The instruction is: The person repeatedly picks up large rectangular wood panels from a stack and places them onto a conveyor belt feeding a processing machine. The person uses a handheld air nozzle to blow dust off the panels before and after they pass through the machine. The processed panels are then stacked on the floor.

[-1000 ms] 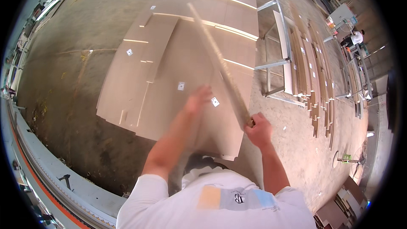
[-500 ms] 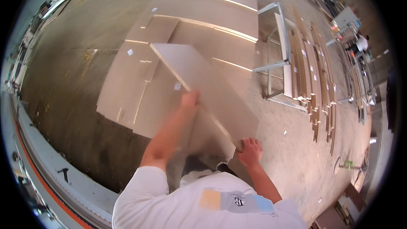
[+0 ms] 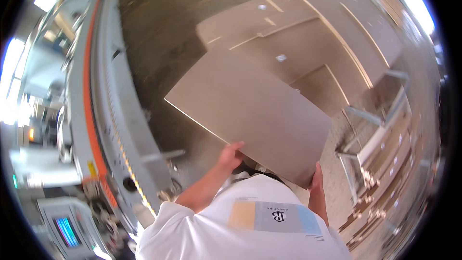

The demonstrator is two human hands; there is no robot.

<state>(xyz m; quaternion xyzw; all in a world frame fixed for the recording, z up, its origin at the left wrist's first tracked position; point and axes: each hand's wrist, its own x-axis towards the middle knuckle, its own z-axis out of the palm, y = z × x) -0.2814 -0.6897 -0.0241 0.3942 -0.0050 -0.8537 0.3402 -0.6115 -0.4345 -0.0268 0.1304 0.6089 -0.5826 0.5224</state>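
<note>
Since the earlier view, the brown panel (image 3: 250, 115) has swung from standing almost on edge over the floor stack to lying nearly flat in front of the person, and the view has turned toward the long machine (image 3: 103, 115) on the person's left.

Left hand (image 3: 230, 156): closed around the panel's near edge, fingers curled over the rim, thumb side toward the chest. Right hand (image 3: 316, 180): closed on the near right corner, palm against the edge; how far its fingers reach beneath the board cannot be told.

The panel is held clear of the floor, level with the chest, near edge just ahead of the white shirt (image 3: 240, 221). Its long axis runs from the upper left to the lower right of the view, the far left corner pointing toward the machine with its orange stripe. Both hands sit on the near edge, so most of the board's mass lies forward and leftward of them; the left hand is the nearer to the machine.

Behind: stacked panels (image 3: 308, 33) on the floor (image 3: 159, 29); to the right, a metal rack (image 3: 380, 130) with narrow strips (image 3: 385, 202).
</note>
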